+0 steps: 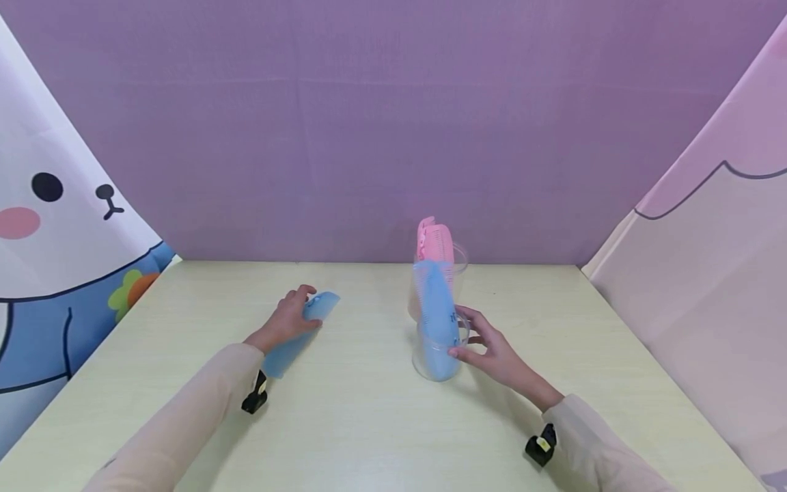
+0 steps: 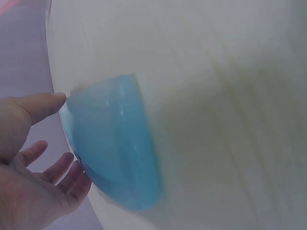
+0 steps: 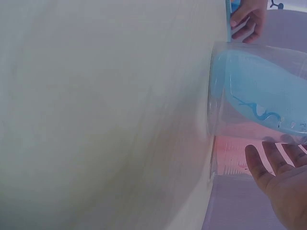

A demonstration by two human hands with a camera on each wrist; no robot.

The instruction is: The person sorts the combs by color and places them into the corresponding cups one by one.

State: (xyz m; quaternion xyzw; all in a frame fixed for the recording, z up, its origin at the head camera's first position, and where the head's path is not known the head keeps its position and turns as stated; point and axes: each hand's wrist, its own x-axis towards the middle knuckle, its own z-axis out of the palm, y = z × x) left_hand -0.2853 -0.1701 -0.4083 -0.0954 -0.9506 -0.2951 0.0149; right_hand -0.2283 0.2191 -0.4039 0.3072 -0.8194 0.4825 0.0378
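Observation:
My left hand (image 1: 287, 324) holds a translucent blue comb (image 1: 292, 350) lying aslant on the table, thumb at one edge and fingertips at the other. In the left wrist view the comb's rounded end (image 2: 117, 143) points away from the palm. On the right, a clear plastic cup (image 3: 218, 91) with a handle holds another blue comb (image 1: 439, 321), standing upright. My right hand (image 1: 492, 352) grips this cup by its handle side, thumb in front and fingers behind. Directly behind stands a second clear handled cup (image 1: 413, 301) with a pink comb (image 1: 435, 242) in it.
The pale wooden table (image 1: 369, 424) ends at a purple backdrop (image 1: 344, 137). Printed cloth panels stand at the left (image 1: 67, 273) and right (image 1: 707, 273). A small black camera sits on each wrist.

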